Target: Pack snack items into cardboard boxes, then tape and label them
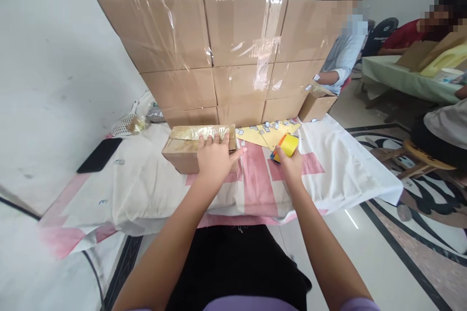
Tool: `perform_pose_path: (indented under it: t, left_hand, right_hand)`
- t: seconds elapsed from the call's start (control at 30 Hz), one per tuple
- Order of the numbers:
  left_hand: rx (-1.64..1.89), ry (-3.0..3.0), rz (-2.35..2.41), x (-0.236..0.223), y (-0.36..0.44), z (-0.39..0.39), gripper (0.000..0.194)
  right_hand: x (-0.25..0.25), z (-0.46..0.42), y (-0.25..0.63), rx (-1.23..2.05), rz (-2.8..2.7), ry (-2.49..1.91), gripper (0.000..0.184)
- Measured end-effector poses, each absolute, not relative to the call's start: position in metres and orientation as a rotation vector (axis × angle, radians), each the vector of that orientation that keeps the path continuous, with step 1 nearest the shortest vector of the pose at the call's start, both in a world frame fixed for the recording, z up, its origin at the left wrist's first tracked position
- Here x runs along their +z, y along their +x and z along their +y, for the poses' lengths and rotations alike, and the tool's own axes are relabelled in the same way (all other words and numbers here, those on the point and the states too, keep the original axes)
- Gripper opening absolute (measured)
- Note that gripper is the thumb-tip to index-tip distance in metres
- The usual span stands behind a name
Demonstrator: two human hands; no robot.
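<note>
My left hand (215, 155) lies with its fingers spread on a small cardboard box (186, 158). Shiny clear tape (186, 133) runs along the box's top, partly under my fingertips. In my right hand (292, 163) is a tape dispenser (287, 146) with a yellow roll and touches of orange and blue; the fingers wrap round it just above the tablecloth. Behind both hands rises a stack of taped cardboard boxes (241, 48). A yellow sheet (275, 133) with small pale stickers or scraps lies between the stack and the dispenser.
A white and pink cloth (146, 194) covers the table. At left lie a black phone-like slab (99, 154) and a white perforated basket (126, 124). Another small box (317, 103) stands at right. A person (343, 53) is behind the stack; others sit by a second table (386, 73).
</note>
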State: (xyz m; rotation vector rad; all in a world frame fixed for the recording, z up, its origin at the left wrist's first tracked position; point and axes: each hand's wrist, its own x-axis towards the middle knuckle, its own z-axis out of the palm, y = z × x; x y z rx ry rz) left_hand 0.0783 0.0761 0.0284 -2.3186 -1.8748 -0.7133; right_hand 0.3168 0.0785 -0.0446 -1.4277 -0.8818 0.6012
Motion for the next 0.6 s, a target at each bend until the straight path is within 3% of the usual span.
perform_pose_path:
  t: [0.07,0.33,0.47,0.6]
  left_hand:
    - [-0.782,-2.309,-1.879,0.024,0.079,0.075,0.070]
    - [-0.749,-2.384,-1.921,0.032,0.069,0.070,0.065]
    - [-0.826,-2.515,-1.850,0.052,0.065,0.061,0.047]
    - [-0.957,-2.722,-1.509,0.056,0.082,0.033,0.041]
  right_hand:
    - [-0.043,0.078,0.325,0.663,-0.875,-1.437,0.046]
    - [-0.050,0.061,0.329,0.902,-0.690,-1.123,0.040]
    - [-0.057,0.031,0.331,0.938,-0.825,-1.144,0.028]
    - [-0.054,0.008,0.342,1.073,-0.995,-1.132,0.044]
